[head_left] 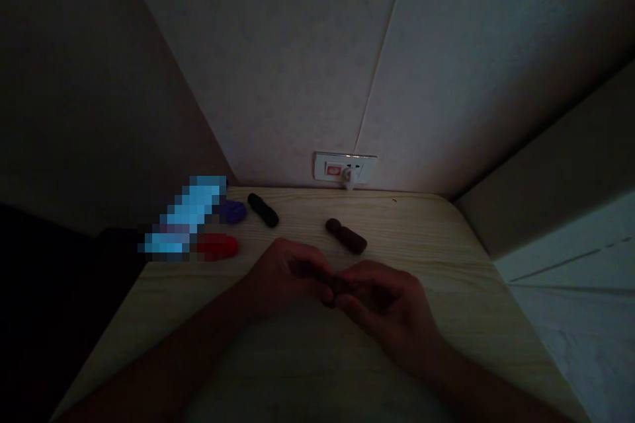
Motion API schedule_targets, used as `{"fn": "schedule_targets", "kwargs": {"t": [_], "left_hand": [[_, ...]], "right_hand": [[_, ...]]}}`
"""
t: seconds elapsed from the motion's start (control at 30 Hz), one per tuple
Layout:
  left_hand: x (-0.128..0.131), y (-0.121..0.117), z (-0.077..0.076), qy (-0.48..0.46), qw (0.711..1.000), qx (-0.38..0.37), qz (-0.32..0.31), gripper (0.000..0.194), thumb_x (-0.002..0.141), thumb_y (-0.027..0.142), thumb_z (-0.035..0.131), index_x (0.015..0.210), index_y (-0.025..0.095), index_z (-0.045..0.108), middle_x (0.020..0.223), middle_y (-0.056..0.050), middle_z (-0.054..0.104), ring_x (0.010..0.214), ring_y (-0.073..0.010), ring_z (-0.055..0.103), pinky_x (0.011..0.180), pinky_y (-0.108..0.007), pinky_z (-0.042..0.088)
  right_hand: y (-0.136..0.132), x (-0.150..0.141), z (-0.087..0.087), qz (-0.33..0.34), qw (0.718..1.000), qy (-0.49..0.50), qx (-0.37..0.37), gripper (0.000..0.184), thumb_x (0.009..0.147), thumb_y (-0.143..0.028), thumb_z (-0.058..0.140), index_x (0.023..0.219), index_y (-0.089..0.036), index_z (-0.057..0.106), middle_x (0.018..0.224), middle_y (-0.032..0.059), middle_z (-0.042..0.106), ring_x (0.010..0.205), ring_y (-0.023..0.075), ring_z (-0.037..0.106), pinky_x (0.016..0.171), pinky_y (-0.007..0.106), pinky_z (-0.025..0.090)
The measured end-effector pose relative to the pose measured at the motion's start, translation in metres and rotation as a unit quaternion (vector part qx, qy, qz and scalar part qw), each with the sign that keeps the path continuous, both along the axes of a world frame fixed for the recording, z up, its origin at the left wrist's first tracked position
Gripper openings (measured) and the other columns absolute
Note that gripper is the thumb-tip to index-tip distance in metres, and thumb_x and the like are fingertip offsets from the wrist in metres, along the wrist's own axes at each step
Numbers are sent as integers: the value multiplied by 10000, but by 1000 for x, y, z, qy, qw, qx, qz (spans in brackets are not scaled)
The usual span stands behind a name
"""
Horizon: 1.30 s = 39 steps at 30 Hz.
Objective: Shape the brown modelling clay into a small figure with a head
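In dim light my left hand (288, 274) and my right hand (384, 307) meet over the middle of a light wooden table (446, 258). Both have their fingers closed on one small dark object (336, 285) held between them; its shape is too dark to make out. Just beyond the hands lies a brown capped stick (346, 236), like a marker. Further back left lies a black stick (262, 209).
At the table's left side lie a red piece (217, 246), a purple piece (232, 211) and a blurred light-blue patch (186, 217). A wall socket with a plug (344, 170) sits on the wall behind. The table's right edge drops to a pale floor (585, 291).
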<state>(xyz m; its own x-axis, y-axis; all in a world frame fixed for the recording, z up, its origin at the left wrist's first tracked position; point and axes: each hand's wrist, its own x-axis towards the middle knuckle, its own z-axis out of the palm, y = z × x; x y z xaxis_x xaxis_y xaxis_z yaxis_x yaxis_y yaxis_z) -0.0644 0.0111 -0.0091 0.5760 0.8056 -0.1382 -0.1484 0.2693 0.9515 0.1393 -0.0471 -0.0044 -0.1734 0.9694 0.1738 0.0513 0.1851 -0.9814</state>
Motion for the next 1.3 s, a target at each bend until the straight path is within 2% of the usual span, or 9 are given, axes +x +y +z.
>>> {"fn": "schedule_targets", "kwargs": {"t": [0.17,0.3,0.4,0.5,0.63,0.83,0.93,1.1,1.3], "left_hand": [[-1,-4,-2,-19,998,-48,-38,216,634,209,950,730,145,768,683,-23,768,608,-157,716,610,-249,562],[5,-8,-9,-68,996,-54,-8,301,675,326,961,776,141,747,672,-13,749,593,-128,681,610,-230,532],[14,-9,-12,-100,993,-57,16,402,666,364,973,896,152,721,759,-19,779,648,-143,716,629,-246,560],[18,-9,-10,-89,994,-67,14,432,638,357,984,888,151,698,783,-28,794,690,-167,744,652,-275,586],[16,-9,-8,-41,996,-75,18,308,648,263,956,787,147,707,693,-13,777,594,-149,712,623,-276,567],[12,-13,-6,9,999,-39,21,222,622,155,930,759,141,756,731,-35,785,657,-166,730,647,-282,569],[11,-15,-4,-1,998,-58,15,259,595,148,952,742,149,738,754,-26,794,708,-178,756,703,-294,588],[8,-13,-4,-24,997,-72,-19,295,597,220,976,759,144,743,720,-23,784,653,-170,738,660,-275,570],[12,-11,-7,-37,999,-37,5,417,715,477,924,835,133,722,715,-25,741,641,-148,695,636,-251,541]], "right_hand": [[0,2,2,55,990,83,-98,133,868,-303,836,979,-233,811,823,30,842,683,178,807,627,253,659],[6,5,1,65,985,109,-118,175,886,-366,822,968,-214,794,742,25,815,596,143,758,582,222,623],[10,4,-1,4,992,91,-92,186,904,-379,797,972,-209,763,694,16,783,575,147,737,562,232,609],[9,3,-3,-41,998,44,-34,168,914,-366,777,982,-218,738,724,17,774,599,160,739,567,249,612],[3,3,-2,-35,998,-16,53,120,905,-311,779,961,-233,707,805,32,775,703,178,756,638,270,624],[-1,7,1,-46,988,-113,97,203,787,-329,881,821,-217,715,715,21,743,625,175,711,580,261,577],[-1,5,3,-31,994,-101,40,178,885,-345,780,790,-204,729,662,25,727,588,160,688,535,240,550],[1,1,3,17,992,41,-116,337,946,-480,715,785,-185,699,572,6,692,447,113,620,450,199,518],[7,2,-1,-7,993,18,-115,381,913,-530,742,753,-190,681,557,5,691,421,113,610,420,201,505]]}}
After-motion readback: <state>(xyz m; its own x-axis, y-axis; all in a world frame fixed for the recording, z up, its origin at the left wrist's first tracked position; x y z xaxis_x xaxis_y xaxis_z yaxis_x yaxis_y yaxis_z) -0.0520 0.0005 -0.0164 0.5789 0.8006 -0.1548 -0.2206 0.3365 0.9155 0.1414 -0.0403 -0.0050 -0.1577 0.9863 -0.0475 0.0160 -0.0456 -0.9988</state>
